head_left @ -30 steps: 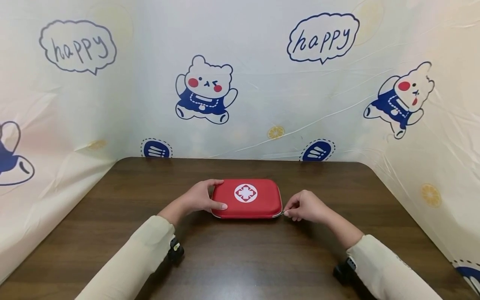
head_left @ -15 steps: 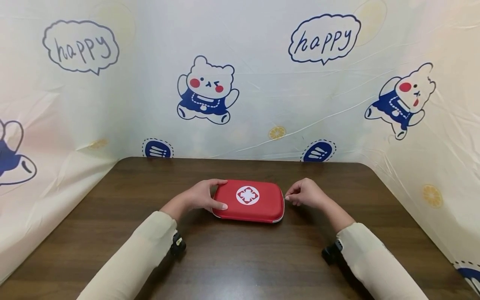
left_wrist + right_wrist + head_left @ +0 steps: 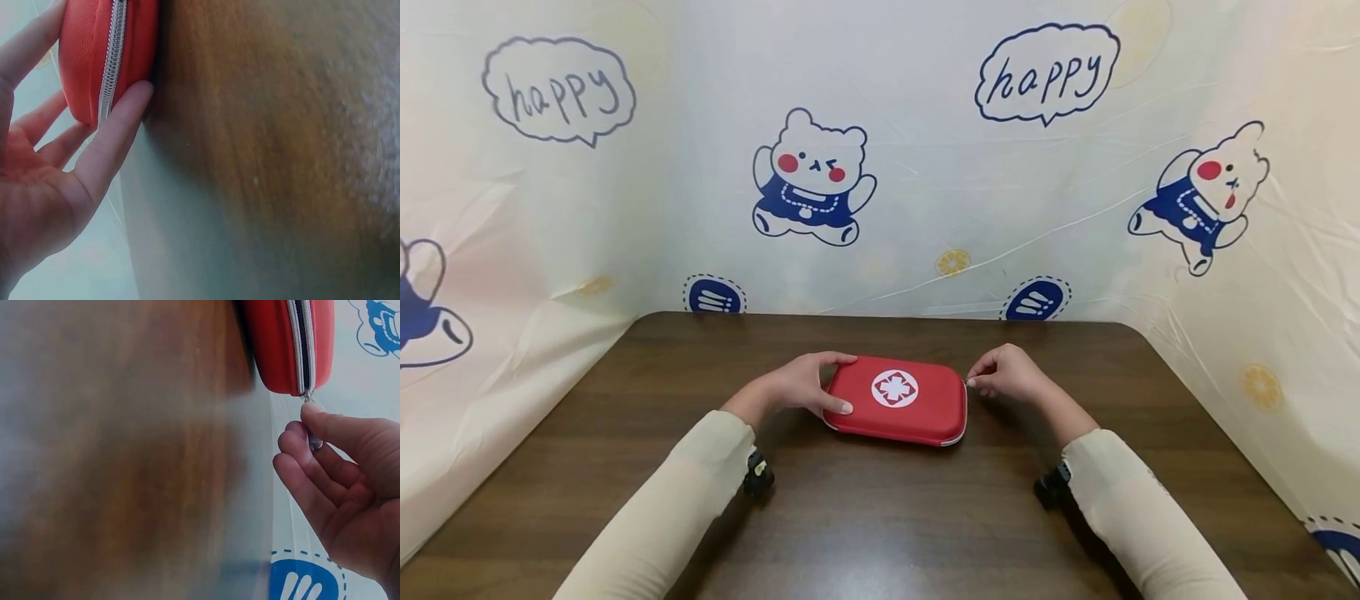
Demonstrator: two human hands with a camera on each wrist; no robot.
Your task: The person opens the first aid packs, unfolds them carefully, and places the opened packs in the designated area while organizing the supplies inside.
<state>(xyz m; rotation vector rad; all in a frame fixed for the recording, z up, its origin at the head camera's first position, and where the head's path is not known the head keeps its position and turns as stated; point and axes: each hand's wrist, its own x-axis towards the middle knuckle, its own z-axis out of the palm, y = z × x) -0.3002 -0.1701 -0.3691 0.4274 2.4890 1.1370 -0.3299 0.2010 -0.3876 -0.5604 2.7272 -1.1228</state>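
A red zip case point(image 3: 928, 404) with a white cross emblem lies on the table, turned slightly askew. My left hand point(image 3: 793, 386) grips its left end, thumb on the near side and fingers over the far side. In the left wrist view the zipper point(image 3: 113, 56) along that end has its teeth meshed. At the case's back right corner, my right hand point(image 3: 1015, 375) pinches the metal zipper pull point(image 3: 315, 442) between thumb and fingers. The right wrist view shows the zipper tape point(image 3: 302, 344) parted by a dark gap above the slider.
The brown wooden table point(image 3: 850, 517) stretches to both sides and in front of the case. Behind it hangs a pale curtain point(image 3: 917, 192) printed with bears and lettering. A small black device sits at each wrist.
My right hand has moved away from me along the case's right end, from the front corner to the back one. The case's right end has swung slightly toward me; the left hand keeps its grip.
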